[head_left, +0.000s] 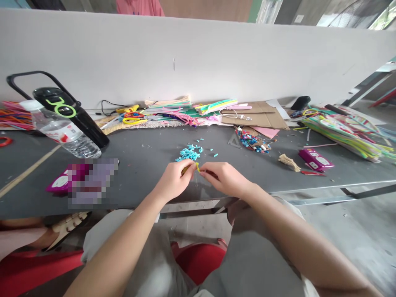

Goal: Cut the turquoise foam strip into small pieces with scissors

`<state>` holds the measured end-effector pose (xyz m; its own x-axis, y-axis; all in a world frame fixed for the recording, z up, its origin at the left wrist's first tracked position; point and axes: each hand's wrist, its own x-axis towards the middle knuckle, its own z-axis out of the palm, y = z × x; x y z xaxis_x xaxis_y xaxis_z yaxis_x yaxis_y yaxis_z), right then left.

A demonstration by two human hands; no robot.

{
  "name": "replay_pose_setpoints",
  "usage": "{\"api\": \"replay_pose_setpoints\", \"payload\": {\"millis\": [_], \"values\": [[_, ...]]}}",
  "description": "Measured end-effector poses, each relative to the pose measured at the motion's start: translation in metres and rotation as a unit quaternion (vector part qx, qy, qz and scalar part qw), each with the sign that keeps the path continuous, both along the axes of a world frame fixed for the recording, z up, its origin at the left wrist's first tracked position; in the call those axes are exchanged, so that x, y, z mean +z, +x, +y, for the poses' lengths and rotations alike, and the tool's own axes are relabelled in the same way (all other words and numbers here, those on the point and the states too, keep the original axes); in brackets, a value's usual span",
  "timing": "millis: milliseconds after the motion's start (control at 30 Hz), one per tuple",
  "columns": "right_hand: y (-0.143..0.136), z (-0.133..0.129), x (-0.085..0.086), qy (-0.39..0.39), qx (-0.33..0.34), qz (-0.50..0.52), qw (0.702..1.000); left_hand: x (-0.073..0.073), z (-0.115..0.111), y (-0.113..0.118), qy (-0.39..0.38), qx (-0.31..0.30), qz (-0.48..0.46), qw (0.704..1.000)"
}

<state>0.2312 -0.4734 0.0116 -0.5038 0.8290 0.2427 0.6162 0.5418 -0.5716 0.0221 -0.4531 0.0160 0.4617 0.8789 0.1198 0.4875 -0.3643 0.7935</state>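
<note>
Just over the near edge of the grey table [145, 165], my left hand [175, 179] pinches a short yellow piece [197, 166] that looks like pipe cleaner. My right hand [227, 177] is closed too, thumb and forefinger at the lower end of that same piece. The fingertips of both hands almost meet, and the piece is partly hidden between them. Right beyond my hands lies a heap of small light blue pieces [189, 152], with several strays scattered to its right.
At left stand a clear water bottle [66, 132] and a black tumbler [83, 123], near a purple packet [62, 179]. Pipe-cleaner bundles [343, 136] and cardboard [256, 114] line the back. Another purple packet [315, 160] sits right. Someone's foot [66, 227] shows lower left.
</note>
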Motion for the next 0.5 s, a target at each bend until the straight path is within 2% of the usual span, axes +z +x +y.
{"api": "replay_pose_setpoints", "payload": {"millis": [133,233,333,433,500], "values": [[-0.005,-0.005,-0.003,0.023,0.005,-0.101,0.995,-0.011,0.001,0.002,0.079,-0.004,0.149,0.986],[-0.002,-0.004,-0.002,0.027,0.014,-0.084,0.996,-0.013,0.001,0.002,0.071,-0.026,0.211,0.975],[0.003,0.0,-0.001,0.001,0.021,0.009,1.0,-0.011,0.0,0.001,0.034,-0.064,0.183,0.981],[0.005,0.004,0.0,-0.037,0.004,0.108,0.993,-0.006,-0.002,0.0,-0.003,-0.096,0.086,0.992],[0.006,0.007,0.001,-0.051,-0.021,0.157,0.986,-0.002,-0.004,0.0,-0.025,-0.094,0.021,0.995]]}}
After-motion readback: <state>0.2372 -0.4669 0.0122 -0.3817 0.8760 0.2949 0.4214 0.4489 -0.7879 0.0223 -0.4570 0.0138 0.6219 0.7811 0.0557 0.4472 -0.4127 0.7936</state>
